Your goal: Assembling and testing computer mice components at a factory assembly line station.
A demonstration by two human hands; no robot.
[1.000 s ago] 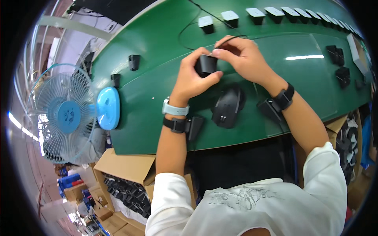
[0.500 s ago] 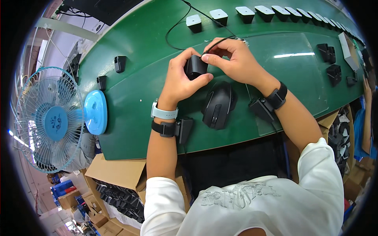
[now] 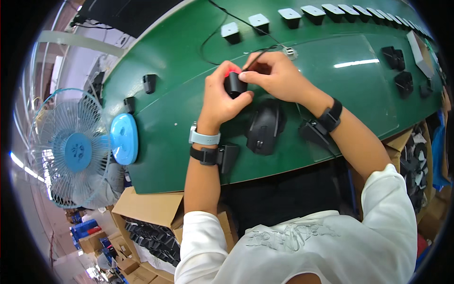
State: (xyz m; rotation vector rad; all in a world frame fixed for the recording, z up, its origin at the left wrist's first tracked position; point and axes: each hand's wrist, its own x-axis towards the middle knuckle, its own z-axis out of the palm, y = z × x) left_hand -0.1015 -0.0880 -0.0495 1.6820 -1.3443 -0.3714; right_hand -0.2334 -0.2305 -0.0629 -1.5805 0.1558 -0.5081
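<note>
My left hand (image 3: 218, 97) is closed around a small black block-shaped device (image 3: 235, 86), thumb along its near side and fingers over the far side. Red light glows on the device's far top edge, against my left fingers. At the device's right top corner, my right hand (image 3: 281, 78) pinches the end of a thin black cable (image 3: 259, 53). Whether the cable's plug is inside the device is hidden by my fingers. Just nearer to me lies a black mouse-shaped object (image 3: 265, 127) on the green table mat (image 3: 184, 156).
Black blocks with white tops (image 3: 290, 15) line the far edge. Loose black parts (image 3: 150, 83) lie at left, others (image 3: 403, 83) at right beside a white box (image 3: 420, 54). A blue fan (image 3: 78, 150) stands left. An open carton (image 3: 146, 207) of black parts sits below the table edge.
Red light now shows on the device between my hands. My right fingers have shifted slightly on the cable end, and the whole view has turned a little.
</note>
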